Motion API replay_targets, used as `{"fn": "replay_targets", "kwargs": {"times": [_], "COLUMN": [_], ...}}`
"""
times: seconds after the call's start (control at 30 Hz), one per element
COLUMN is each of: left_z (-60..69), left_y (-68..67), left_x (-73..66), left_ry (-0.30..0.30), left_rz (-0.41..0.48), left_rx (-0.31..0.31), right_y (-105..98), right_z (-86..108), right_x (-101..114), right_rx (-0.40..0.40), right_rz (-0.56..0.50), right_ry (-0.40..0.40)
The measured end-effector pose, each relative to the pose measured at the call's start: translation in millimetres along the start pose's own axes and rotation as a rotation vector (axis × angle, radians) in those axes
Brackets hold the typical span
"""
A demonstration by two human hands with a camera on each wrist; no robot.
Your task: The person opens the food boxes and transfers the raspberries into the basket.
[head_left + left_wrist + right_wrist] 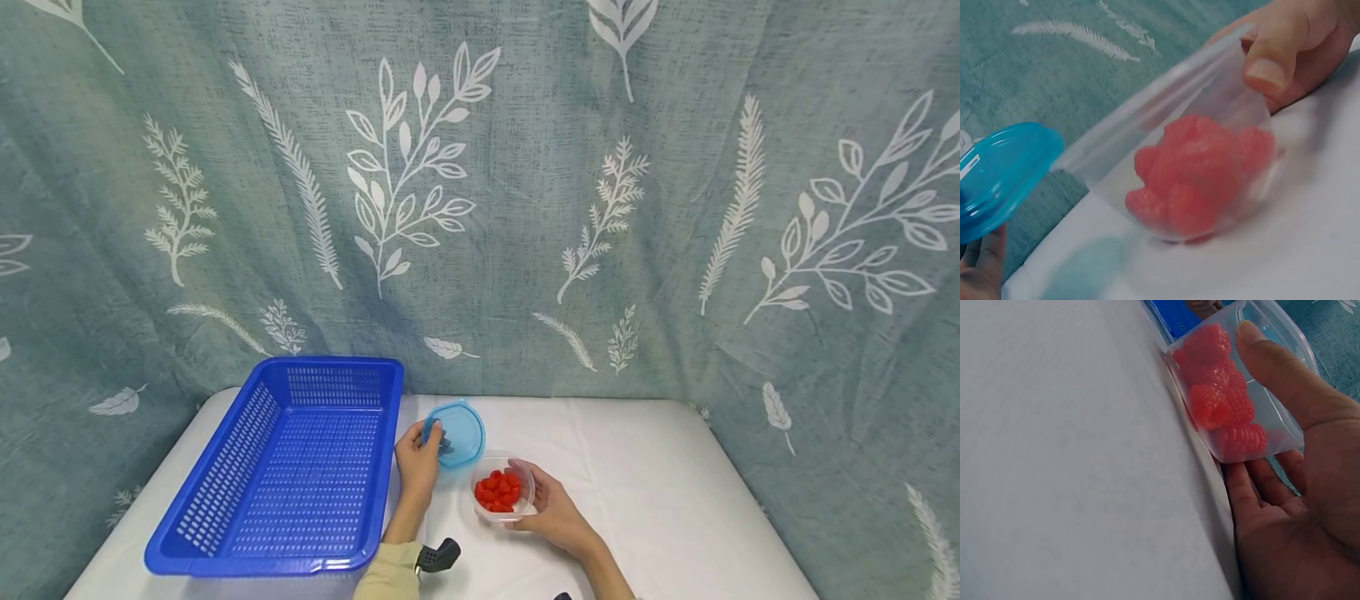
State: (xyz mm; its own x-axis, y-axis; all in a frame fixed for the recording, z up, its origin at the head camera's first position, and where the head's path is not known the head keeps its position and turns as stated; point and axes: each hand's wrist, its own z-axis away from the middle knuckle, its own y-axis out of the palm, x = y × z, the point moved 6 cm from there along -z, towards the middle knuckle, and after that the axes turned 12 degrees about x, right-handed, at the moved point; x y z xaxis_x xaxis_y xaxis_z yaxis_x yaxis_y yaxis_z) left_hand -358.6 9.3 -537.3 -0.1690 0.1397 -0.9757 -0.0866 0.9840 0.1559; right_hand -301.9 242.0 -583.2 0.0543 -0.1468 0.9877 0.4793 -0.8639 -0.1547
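Note:
My left hand (417, 463) pinches the rim of a round blue see-through lid (463, 433), held up just behind a clear plastic tub. In the left wrist view the lid (1007, 181) shows at the left edge, apart from the tub. Red raspberries (498, 491) lie in the open tub (483, 515), which stands on the white table. My right hand (551, 508) grips the tub from its right side, thumb at the near side and fingers round the far side. The right wrist view shows the raspberries (1216, 394) through the tub's wall.
A large blue plastic basket (386, 467) with slotted walls stands on the left of the white-covered table (645, 475), close to my left forearm. Behind the table hangs a green curtain (517, 250) with white leaf prints.

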Motion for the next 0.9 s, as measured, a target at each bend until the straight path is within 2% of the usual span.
{"fn": "replay_targets", "kwargs": {"times": [0.07, 0.13, 0.27, 0.37, 0.6, 0.73, 0.9], "left_z": [-3.5, -12.5, -21.1, -25.6, -32.9, -36.2, -39.3], "left_y": [-1.1, -2.2, -3.3, -4.3, -5.1, -4.6, -2.6], "left_x": [4.0, 18.5, 27.8, 33.0, 37.5, 40.6, 41.4], "left_ry": [-0.011, -0.018, -0.041, -0.073, -0.119, -0.148, -0.142], "left_rz": [-0.018, -0.019, -0.025, -0.065, -0.183, -0.205, -0.224], "left_rx": [-0.01, -0.014, 0.013, 0.036, 0.077, 0.089, 0.117], "right_y": [-0.9, -1.5, -1.6, -1.2, -1.2, -1.2, -1.6], "right_z": [-0.1, -0.1, -0.1, 0.3, -0.3, -0.7, -0.3], "right_x": [-0.3, -0.7, -1.4, -1.7, -2.5, -3.1, -3.2], "right_rx": [-0.003, -0.005, -0.004, -0.001, -0.008, -0.005, -0.005], "right_rz": [0.003, 0.002, 0.007, 0.014, 0.017, 0.02, 0.017], "right_ry": [0.003, 0.001, -0.001, -0.001, -0.004, 0.001, 0.003]}}
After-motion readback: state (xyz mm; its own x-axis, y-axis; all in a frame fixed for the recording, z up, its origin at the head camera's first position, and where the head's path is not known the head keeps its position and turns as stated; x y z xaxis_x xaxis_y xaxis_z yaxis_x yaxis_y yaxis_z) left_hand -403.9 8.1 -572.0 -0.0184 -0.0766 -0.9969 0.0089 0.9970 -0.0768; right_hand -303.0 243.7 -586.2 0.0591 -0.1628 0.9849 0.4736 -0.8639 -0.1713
